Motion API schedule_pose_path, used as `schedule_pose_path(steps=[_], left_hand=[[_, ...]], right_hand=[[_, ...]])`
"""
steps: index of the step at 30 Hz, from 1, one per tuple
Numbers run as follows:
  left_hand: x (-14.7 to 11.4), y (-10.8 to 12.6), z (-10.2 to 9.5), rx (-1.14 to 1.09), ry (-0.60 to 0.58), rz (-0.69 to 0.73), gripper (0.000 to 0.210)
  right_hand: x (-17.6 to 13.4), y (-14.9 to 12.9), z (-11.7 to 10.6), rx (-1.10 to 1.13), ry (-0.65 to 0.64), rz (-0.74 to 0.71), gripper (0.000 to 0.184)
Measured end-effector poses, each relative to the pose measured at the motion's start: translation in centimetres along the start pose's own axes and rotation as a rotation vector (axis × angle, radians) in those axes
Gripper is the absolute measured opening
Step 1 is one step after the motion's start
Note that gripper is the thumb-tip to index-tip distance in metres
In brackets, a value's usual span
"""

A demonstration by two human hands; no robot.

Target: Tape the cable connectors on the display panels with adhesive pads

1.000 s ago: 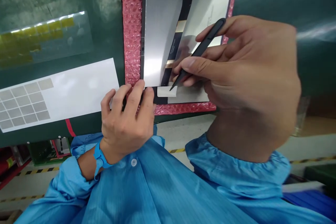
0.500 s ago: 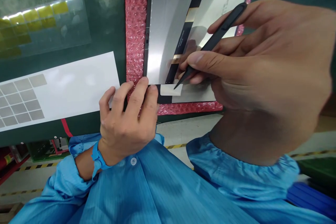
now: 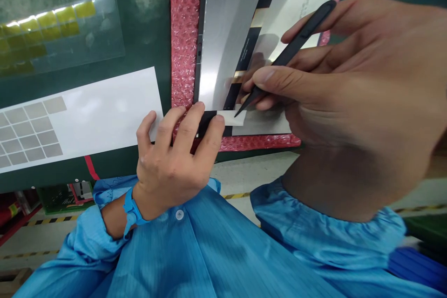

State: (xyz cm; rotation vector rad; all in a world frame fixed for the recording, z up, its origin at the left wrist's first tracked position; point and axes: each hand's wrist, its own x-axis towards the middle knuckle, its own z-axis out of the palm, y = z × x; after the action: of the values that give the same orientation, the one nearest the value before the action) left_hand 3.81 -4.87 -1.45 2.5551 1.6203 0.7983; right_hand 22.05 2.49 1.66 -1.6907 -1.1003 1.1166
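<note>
My right hand [image 3: 335,70] grips a pair of black tweezers [image 3: 296,44], with the tip down on a small white strip [image 3: 228,117]. That strip lies across the near edge of a shiny flat panel [image 3: 218,46], over a black band. My left hand [image 3: 178,149] rests at the panel's near left corner with its fingers spread; its index fingertip touches the strip's left end. A darker strip with copper-coloured sections [image 3: 247,49] runs up the panel. Whether the tweezer tips pinch the strip cannot be made out.
Pink bubble wrap [image 3: 183,32] lies under the panel on the green table [image 3: 146,23]. At the left are a white sheet with grey squares [image 3: 111,111] and a clear sheet with yellow pieces [image 3: 104,32]. A green crate [image 3: 57,200] stands below the table edge.
My left index finger has shifted right, from the black band onto the left end of the white strip. The tweezers stay at the strip. The whole view has shifted slightly.
</note>
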Motion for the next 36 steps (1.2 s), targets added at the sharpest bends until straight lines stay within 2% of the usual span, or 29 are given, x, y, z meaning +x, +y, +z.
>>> schedule_pose_path(steps=[26, 36], left_hand=[[0.23, 0.19, 0.04, 0.004, -0.055, -0.019, 0.025], [0.00, -0.11, 0.28, 0.004, -0.135, -0.025, 0.042]], right_hand=[[0.39, -0.08, 0.16, 0.043, 0.008, 0.010, 0.035], [0.28, -0.24, 0.51, 0.033, 0.047, 0.001, 0.034]])
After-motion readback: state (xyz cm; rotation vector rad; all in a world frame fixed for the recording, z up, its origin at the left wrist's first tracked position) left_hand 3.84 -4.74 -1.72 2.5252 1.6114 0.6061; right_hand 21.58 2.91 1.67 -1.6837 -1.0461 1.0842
